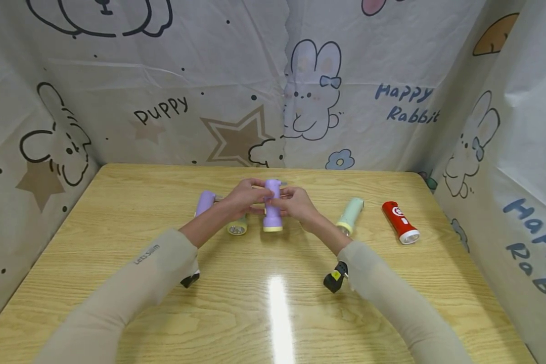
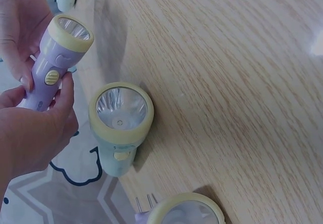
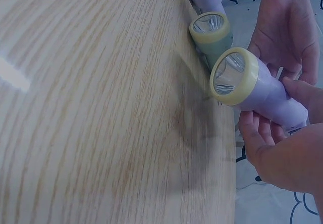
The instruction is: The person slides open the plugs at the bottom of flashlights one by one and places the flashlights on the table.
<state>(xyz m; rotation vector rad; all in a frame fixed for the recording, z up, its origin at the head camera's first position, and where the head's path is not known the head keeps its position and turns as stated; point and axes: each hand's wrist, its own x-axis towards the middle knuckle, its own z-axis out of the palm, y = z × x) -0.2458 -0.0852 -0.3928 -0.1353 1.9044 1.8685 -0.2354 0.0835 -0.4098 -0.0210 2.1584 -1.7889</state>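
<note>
Both hands hold a purple flashlight (image 1: 273, 215) with a cream rim above the far middle of the table. Its lens end points toward me, and metal plug prongs stick out near its far end. My left hand (image 1: 249, 196) grips it from the left; in the left wrist view, thumb and fingers lie on either side of the body, near the cream switch. From the right, my right hand (image 1: 298, 203) holds it, thumb on the body and fingers underneath in the right wrist view. A green flashlight (image 2: 116, 153) lies just left of it, partly hidden by my left hand in the head view.
Another purple flashlight (image 1: 205, 202) with prongs lies behind my left forearm. To the right are a pale green flashlight (image 1: 352, 212), partly behind my right forearm, and a red flashlight (image 1: 397, 220) with a white rim. Printed cloth (image 1: 236, 65) hangs around the wooden table (image 1: 236, 308).
</note>
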